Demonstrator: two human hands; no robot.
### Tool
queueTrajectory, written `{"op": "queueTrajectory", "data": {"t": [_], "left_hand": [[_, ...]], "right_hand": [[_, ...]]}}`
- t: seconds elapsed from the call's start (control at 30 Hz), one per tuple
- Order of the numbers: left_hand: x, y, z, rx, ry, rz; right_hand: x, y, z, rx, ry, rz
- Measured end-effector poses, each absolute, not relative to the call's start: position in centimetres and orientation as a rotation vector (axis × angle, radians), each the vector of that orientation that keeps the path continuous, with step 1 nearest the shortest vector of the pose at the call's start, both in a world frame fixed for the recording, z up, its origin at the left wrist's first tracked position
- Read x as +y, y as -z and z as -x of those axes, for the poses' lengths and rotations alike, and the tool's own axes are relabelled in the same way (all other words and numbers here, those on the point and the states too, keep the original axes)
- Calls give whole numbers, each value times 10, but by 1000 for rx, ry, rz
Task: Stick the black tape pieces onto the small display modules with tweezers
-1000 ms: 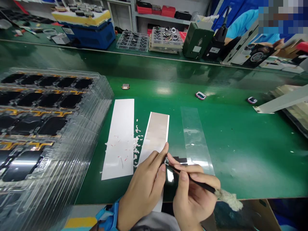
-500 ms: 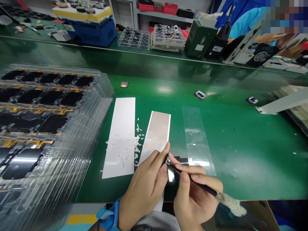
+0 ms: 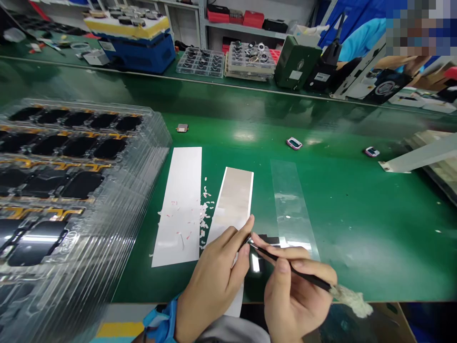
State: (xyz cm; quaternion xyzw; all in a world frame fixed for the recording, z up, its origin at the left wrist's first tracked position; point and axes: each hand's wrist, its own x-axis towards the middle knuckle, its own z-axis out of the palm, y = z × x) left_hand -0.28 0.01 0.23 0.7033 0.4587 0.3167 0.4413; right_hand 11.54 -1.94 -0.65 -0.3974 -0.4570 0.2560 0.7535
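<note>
My left hand (image 3: 221,269), with a blue band on the wrist, pinches a small dark piece (image 3: 244,244) between thumb and forefinger; most of it is hidden by the fingers. In my right hand (image 3: 300,295) are slim black tweezers (image 3: 310,280), their back end wrapped in pale, frayed material (image 3: 352,299). The tweezers' tip meets the dark piece at the left fingertips. Beneath and beyond the left hand lies a beige strip with white edges (image 3: 233,195). White scraps (image 3: 203,216) are scattered to its left, beside a white sheet (image 3: 180,190) bearing tiny reddish bits.
A clear film strip (image 3: 293,200) lies right of the hands. Stacked clear trays of black screens (image 3: 82,147) fill the left. Small watch-like parts (image 3: 294,143) sit farther back. Boxes and a radio (image 3: 323,71) stand on the rear ledge; a co-worker's blue sleeve (image 3: 362,40) shows behind.
My right hand has shifted slightly right and down, the tweezers staying near the left fingertips. My left hand keeps its pinch. The whole view has moved a little.
</note>
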Motion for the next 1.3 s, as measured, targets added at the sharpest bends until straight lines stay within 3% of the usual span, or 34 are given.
{"op": "queueTrajectory", "data": {"t": [1.1, 1.3], "left_hand": [[1, 0, 0, 1242, -735, -1906], [-3, -11, 7, 1193, -840, -1628]], "right_hand": [[-18, 7, -120, -1069, -521, 900], [-7, -16, -151, -1363, -662, 1175]]}}
